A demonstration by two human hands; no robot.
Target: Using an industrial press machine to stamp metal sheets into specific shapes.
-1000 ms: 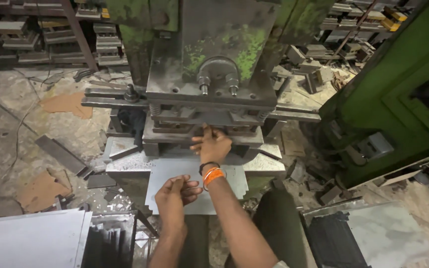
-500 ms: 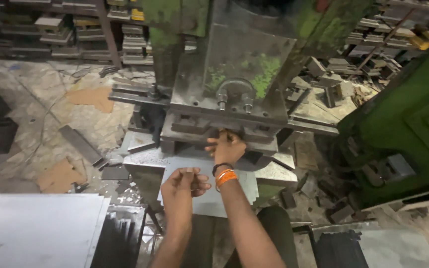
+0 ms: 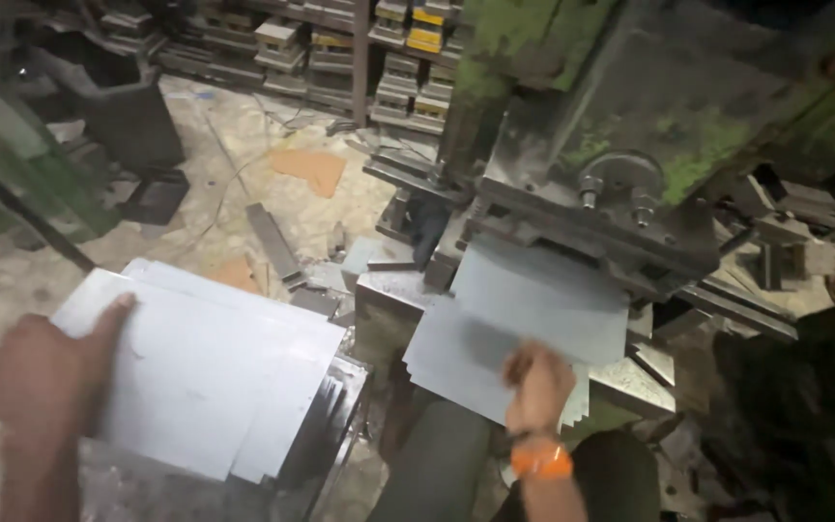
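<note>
Fingers of the right hand (image 3: 536, 382) pinch a grey sheet's (image 3: 533, 309) near edge at the press (image 3: 630, 164); left hand (image 3: 45, 377), fingers spread, presses the sheet stack's (image 3: 215, 377) left edge.

Two bare hands and forearms, one orange wristband.

The left hand (image 3: 36, 382) enters from the lower left of the frame with no glove, ring or sleeve showing; its forearm runs bare down to the bottom edge. The right hand (image 3: 536, 382), low and right of centre, is likewise ungloved. An orange wristband (image 3: 541, 461) circles the right wrist, with a thin dark band just above it. Below the band the forearm is bare to the frame's edge. Dark trousers show at the bottom centre.
</note>
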